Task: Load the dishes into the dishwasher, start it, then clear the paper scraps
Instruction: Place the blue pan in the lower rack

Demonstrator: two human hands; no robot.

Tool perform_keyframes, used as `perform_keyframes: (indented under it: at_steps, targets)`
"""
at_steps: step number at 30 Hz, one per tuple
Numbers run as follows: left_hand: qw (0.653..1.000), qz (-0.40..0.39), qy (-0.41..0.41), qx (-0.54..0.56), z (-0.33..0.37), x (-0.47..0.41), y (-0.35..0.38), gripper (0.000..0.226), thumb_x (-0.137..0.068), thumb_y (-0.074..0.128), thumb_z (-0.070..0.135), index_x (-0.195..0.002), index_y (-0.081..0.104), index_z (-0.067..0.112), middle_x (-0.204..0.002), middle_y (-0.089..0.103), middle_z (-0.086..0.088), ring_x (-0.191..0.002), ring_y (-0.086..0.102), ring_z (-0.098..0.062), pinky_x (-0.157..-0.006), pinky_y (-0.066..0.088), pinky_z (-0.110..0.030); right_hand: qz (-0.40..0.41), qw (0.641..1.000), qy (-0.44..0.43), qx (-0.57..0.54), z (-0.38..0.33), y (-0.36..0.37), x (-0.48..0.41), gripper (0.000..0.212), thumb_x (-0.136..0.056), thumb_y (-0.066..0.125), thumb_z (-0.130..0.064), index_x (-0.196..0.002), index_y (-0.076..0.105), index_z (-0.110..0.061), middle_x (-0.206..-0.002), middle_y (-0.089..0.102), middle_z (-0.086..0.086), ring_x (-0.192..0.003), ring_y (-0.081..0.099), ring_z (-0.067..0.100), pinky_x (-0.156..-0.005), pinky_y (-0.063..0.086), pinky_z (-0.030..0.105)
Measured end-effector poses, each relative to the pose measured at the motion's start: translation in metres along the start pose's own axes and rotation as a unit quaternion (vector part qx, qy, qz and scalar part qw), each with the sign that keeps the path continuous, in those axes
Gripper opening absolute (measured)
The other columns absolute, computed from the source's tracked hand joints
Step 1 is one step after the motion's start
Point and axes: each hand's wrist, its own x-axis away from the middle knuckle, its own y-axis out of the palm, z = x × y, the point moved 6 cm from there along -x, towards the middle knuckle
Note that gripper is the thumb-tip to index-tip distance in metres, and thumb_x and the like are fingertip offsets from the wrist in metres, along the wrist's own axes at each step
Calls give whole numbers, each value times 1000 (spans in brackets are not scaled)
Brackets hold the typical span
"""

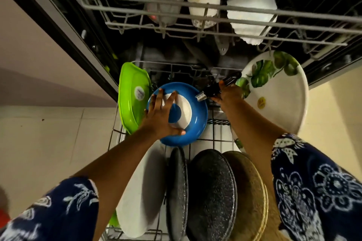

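Risk, collision: the blue pan (195,115) is going down base-up between the green plate (131,100) and the leaf-patterned plate (278,100). Its rim is lying just beside the green plate. A sideways swing is likely to knock either plate off its prongs or chip an edge.

Risk, seating: the pan is sitting tilted over the lower rack (213,140). If it is released before the rim is resting between the wires, it is likely to slide toward the dark speckled plate (211,188) standing nearer the person.

Risk, clearance: the handle (233,78) is pointing toward the back right, below the upper rack (293,13). If it is left standing high, it may be blocking that rack or a spray arm.

Position: the left hand (162,115) is lying spread on the pan's white underside, fingers apart and fairly straight, thumb at the near edge of the base disc; it is pressing and steadying, not clasping. The right hand (227,94) is clamped around the black handle just past its metal collar. The pan is therefore sitting between both hands, at the middle of the lower rack.
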Motion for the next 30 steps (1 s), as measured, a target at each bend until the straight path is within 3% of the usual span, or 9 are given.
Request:
perform_keyframes:
  at_steps: [3, 5, 8, 10, 13, 15, 20, 30]
  targets:
    - [999, -22, 2, -40, 1, -4, 9, 130, -55, 81, 59, -149, -7, 41, -157, -19, -2, -144, -13, -35, -111, 17, -64, -58, 988, -38, 137, 10, 3, -13, 39, -98, 45, -11, -134, 40, 1, -133, 49, 17, -98, 56, 24, -78, 55, 32]
    - [996, -45, -5, -77, 0, -6, 14, 128, -57, 80, 60, -149, -7, 40, -156, -25, 0, -144, -17, -33, -111, 15, -64, -24, 967, -73, 241, 13, 4, -12, 32, -96, 49, -16, -125, 50, -4, -130, 53, 19, -101, 58, 29, -89, 52, 38]
    - [994, -61, -13, -86, -1, -7, 16, 128, -58, 80, 60, -149, -7, 39, -155, -28, 1, -144, -19, -32, -111, 15, -63, 34, 869, -199, 453, 12, 9, -4, 36, -97, 47, -20, -131, 46, -8, -137, 47, 14, -120, 47, 30, -99, 38, 30]
    - [994, -67, -12, -90, -1, -6, 15, 128, -58, 80, 59, -149, -8, 39, -155, -29, 0, -144, -18, -32, -112, 15, -62, 31, 810, -303, 500, 12, 11, 2, 48, -95, 48, -14, -141, 35, -11, -150, 29, 10, -134, 31, 26, -101, 27, 20]
    - [992, -64, -6, -105, 2, -4, 13, 129, -58, 81, 58, -149, -7, 38, -155, -27, -1, -144, -17, -34, -112, 16, -62, -77, 679, -367, 631, 26, 23, -2, 57, -95, 50, -29, -147, 28, -18, -156, 16, 9, -144, 11, 29, -116, 20, 40]
    - [991, -63, -3, -116, 1, -2, 13, 129, -58, 80, 58, -149, -8, 37, -155, -27, -1, -144, -17, -34, -113, 17, -61, -132, 639, -328, 683, 40, 25, -5, 54, -97, 43, -39, -146, 28, -22, -156, 17, 8, -144, 10, 28, -115, 20, 44]
    - [989, -36, -6, -145, 3, 5, 23, 129, -59, 77, 62, -148, -12, 39, -154, -29, -2, -144, -18, -34, -112, 16, -59, -149, 608, -349, 697, 43, 20, -5, 52, -99, 37, -38, -147, 26, -22, -157, 13, 8, -145, 6, 27, -117, 14, 42]
    - [984, -35, -16, -177, 1, -6, 26, 130, -60, 73, 68, -146, -19, 39, -153, -30, -4, -143, -18, -35, -113, 16, -60, -173, 619, -333, 690, 38, 26, -20, 51, -101, 33, -34, -149, 20, -23, -159, -1, 8, -145, -7, 27, -118, 7, 46]
